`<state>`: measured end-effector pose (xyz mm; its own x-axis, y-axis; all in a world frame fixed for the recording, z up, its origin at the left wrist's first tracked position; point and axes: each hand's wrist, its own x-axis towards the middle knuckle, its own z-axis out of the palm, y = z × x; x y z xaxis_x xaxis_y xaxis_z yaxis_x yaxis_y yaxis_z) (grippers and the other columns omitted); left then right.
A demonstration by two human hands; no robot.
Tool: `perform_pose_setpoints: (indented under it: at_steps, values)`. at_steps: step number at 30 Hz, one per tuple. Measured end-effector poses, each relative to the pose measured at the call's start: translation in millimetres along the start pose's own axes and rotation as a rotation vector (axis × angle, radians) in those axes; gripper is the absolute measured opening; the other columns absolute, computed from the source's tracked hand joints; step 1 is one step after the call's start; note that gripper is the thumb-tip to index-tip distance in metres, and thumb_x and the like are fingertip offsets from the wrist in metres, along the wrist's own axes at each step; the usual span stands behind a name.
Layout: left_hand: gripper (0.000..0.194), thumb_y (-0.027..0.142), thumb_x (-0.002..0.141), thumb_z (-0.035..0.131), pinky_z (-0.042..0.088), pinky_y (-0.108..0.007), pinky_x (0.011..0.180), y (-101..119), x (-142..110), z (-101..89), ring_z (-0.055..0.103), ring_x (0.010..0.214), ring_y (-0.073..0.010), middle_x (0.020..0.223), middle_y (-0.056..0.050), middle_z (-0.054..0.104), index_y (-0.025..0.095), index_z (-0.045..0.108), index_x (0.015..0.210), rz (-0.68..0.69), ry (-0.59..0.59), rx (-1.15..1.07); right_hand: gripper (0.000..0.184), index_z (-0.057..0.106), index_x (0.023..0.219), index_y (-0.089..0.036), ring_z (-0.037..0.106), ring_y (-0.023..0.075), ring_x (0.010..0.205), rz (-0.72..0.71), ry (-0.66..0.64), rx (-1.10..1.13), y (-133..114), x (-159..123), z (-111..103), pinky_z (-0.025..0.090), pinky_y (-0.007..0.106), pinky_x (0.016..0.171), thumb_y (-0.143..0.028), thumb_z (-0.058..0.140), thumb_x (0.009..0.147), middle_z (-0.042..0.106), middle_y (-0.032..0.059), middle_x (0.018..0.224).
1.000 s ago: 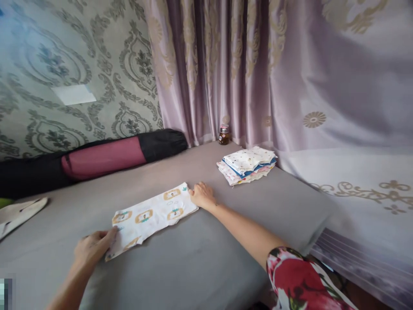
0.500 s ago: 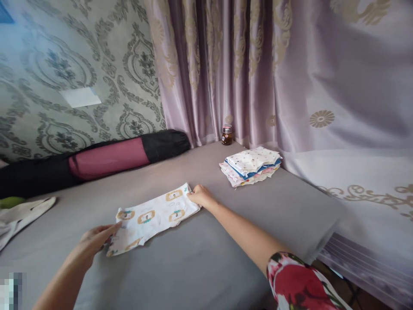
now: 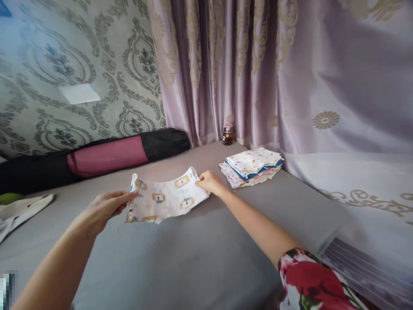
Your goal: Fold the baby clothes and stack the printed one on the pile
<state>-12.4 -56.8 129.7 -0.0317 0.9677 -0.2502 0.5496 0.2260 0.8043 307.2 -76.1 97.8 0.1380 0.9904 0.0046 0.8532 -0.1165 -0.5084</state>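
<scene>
A folded white cloth garment (image 3: 167,196) with tan and teal printed figures is stretched between my hands, sagging in the middle above the grey bed sheet (image 3: 206,258). My left hand (image 3: 108,206) pinches its left end between thumb and fingers. At the other end, my right hand (image 3: 211,183) grips the right edge, the fingers partly hidden behind the fabric. Just beyond my right hand lies a stack of folded clothes (image 3: 251,165), a white speckled piece on top with blue and pink layers below.
Behind the stack stands a small brown jar (image 3: 227,135) with a metal lid. A long black and pink bag (image 3: 108,155) lies along the wall. At far left are a beige cloth strap (image 3: 32,209) and a green round object (image 3: 9,198). Purple curtains (image 3: 222,73) hang behind.
Both hands have raised the garment off the sheet and shifted it up and right. Its middle now sags where it lay flat before. The stack stays put.
</scene>
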Motion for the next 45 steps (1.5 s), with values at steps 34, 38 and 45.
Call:
perform_pose_setpoints:
  at_steps: [34, 38, 45]
  values:
    - [0.019, 0.023, 0.067, 0.077, 0.028, -0.018, 0.045, 179, 33, 315.9, 0.046, 0.047, -0.0029, 0.066, 0.001, 0.061, 0.012, 0.062, 0.073, 0.001, -0.517, -0.894, 0.032, 0.064, 0.119, -0.009, 0.059, 0.0323, 0.114, 0.544, 0.361, -0.543, 215, 74, -218, 0.047, 0.041, 0.091, -0.019, 0.05, 0.093, 0.061, 0.0234, 0.121]
    - [0.018, 0.022, 0.07, 0.076, 0.027, -0.018, 0.044, 162, 36, 324.5, 0.046, 0.047, -0.0036, 0.065, 0.001, 0.061, 0.013, 0.061, 0.073, -0.079, -0.485, -0.858, 0.032, 0.064, 0.12, -0.01, 0.06, 0.0312, 0.112, 0.526, 0.339, -0.556, 231, 73, -203, 0.047, 0.04, 0.09, -0.021, 0.047, 0.094, 0.063, 0.0219, 0.12]
    - [0.022, 0.034, 0.079, 0.071, 0.035, -0.018, 0.048, 127, 38, 327.9, 0.052, 0.053, -0.006, 0.077, -0.005, 0.069, 0.013, 0.064, 0.081, -0.028, -0.501, -0.639, 0.033, 0.065, 0.115, -0.01, 0.059, 0.0297, 0.112, 0.485, 0.32, -0.628, 246, 64, -178, 0.043, 0.041, 0.094, -0.019, 0.041, 0.095, 0.064, 0.0205, 0.117]
